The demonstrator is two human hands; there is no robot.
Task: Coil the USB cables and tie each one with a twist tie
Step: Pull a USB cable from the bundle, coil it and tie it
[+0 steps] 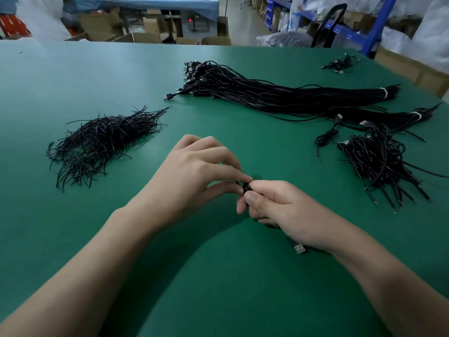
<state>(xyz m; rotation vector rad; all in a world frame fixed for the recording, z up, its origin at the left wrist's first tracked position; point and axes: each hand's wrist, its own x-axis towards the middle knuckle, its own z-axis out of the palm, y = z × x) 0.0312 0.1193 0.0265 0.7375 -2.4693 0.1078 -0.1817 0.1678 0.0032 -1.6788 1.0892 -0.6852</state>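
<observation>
I find the green table (pixel 73 76) free across the far left part and in the near part around both forearms, so a hand can pass there. The pile of twist ties (pixel 102 139) stands in the way on the left. The long bundle of cables (pixel 279 96) and the heap of coiled cables (pixel 379 156) block the right, and between pile and bundle only a narrow gap is open.

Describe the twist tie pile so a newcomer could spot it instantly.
Start at the green table. On its left half lies the twist tie pile. Unlike the cable bundles to the right, its strands are short, thin, loose and plugless.
</observation>
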